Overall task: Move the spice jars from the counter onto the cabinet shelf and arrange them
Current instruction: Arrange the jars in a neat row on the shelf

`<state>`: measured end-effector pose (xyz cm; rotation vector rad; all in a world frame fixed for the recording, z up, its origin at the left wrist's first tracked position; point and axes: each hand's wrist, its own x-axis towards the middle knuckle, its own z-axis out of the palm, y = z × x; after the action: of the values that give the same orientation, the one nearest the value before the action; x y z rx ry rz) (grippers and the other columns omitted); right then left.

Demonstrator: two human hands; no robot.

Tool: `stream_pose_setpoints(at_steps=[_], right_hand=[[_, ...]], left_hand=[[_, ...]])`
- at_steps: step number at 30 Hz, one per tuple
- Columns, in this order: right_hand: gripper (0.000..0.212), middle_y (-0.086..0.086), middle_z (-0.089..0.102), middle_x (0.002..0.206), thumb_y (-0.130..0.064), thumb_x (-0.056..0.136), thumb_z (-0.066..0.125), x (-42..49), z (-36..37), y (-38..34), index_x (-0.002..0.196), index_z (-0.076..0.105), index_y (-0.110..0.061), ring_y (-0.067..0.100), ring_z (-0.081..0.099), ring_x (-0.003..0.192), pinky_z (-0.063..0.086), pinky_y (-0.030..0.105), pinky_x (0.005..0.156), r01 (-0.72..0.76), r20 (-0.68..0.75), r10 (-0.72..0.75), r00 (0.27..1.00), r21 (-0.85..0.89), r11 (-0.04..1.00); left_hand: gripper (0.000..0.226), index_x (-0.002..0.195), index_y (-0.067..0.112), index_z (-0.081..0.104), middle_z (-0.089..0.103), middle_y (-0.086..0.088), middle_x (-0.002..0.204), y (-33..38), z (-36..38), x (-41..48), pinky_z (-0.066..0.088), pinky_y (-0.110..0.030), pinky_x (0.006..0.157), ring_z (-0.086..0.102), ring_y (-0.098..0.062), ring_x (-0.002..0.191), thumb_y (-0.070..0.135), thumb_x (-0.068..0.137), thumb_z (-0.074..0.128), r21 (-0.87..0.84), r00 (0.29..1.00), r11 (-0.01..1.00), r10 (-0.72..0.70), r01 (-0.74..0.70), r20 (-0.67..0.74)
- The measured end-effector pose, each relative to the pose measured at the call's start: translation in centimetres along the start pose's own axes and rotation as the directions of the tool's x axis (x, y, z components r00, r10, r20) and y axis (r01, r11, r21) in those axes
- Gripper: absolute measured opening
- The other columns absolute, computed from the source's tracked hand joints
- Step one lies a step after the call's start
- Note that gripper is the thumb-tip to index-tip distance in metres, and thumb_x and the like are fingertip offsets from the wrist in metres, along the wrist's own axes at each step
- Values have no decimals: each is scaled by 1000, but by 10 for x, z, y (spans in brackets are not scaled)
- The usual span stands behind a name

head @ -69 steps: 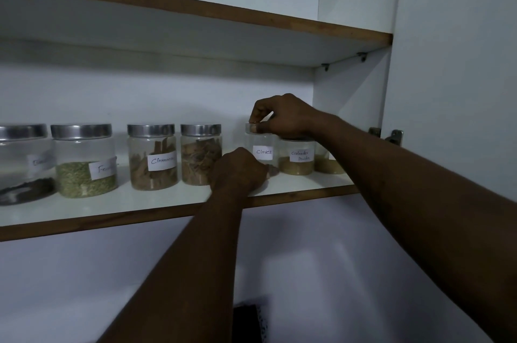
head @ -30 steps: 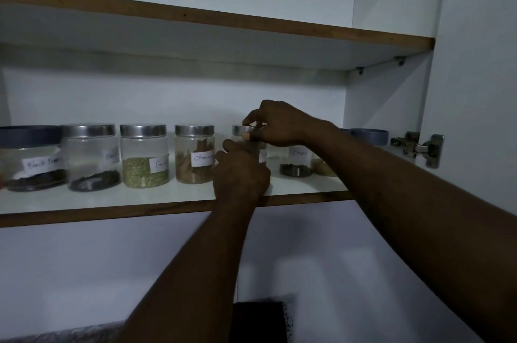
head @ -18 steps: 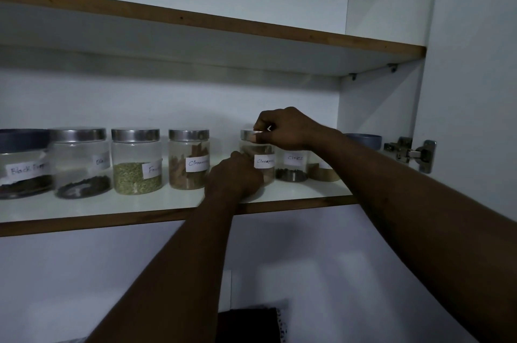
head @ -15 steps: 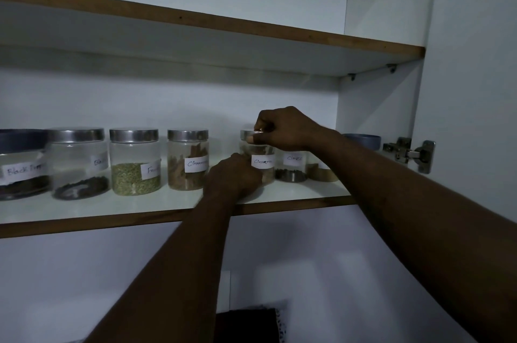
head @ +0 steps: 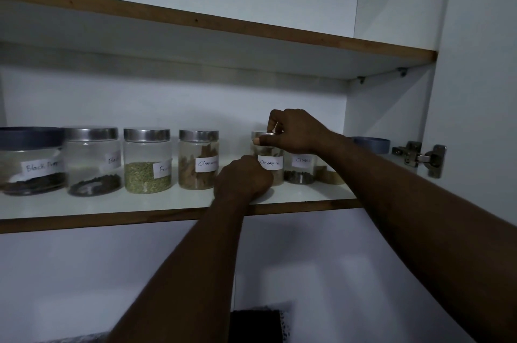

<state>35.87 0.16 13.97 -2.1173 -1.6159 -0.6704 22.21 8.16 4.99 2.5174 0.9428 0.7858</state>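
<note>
Both hands on one cinnamon jar (head: pixel 269 164), standing on the cabinet shelf (head: pixel 167 204) between a second cinnamon jar (head: pixel 198 160) and the cloves jar (head: pixel 300 167). Right hand (head: pixel 296 131) fingers pinch its metal lid; left hand (head: pixel 242 178) curls around its base (fingers hidden). Fennel jar (head: pixel 147 160) further left.

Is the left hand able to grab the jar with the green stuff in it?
Probably yes. The left hand rests on the shelf front, two jars right of the green-filled jar, with open shelf edge between them.
</note>
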Motion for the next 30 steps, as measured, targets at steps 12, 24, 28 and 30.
stream_pose_setpoints(at_steps=[12, 24, 28, 30], right_hand=[[79, 1, 59, 134, -92, 77, 44, -9, -10, -9, 125, 59, -32, 27, 54, 123, 41, 52, 101, -77, -54, 73, 996, -80, 994], [69, 2, 44, 159, -47, 95, 64, 14, 5, -118, 156, 36, -31, 23, 45, 142, 37, 36, 114, 230, 122, -251, 960, 168, 959], [56, 5, 52, 152, -39, 99, 58, 21, 21, -130, 152, 46, -26, 27, 51, 134, 41, 42, 110, 198, 202, -210, 957, 76, 977], [53, 6, 55, 148, -40, 99, 58, 21, 19, -125, 150, 49, -27, 27, 52, 132, 43, 44, 108, 175, 179, -182, 967, 57, 983]], left_hand=[[23, 79, 20, 58, 71, -4, 91, -1, -8, -32, 45, -30, 69, 63, -20, 82, 37, 89, 70, -88, 971, 996, -32, 11, -239], [50, 115, 1, 55, 69, -19, 113, -62, -58, -75, 52, -38, 78, 68, -36, 103, 31, 85, 82, -153, 854, 981, -178, 117, -489], [40, 111, 3, 58, 69, -18, 114, -67, -55, -69, 43, -33, 75, 67, -36, 105, 31, 88, 75, -83, 871, 986, -164, 141, -462], [42, 112, 6, 61, 70, -15, 117, -68, -55, -65, 39, -30, 77, 66, -33, 109, 37, 87, 76, -46, 900, 988, -154, 148, -407]])
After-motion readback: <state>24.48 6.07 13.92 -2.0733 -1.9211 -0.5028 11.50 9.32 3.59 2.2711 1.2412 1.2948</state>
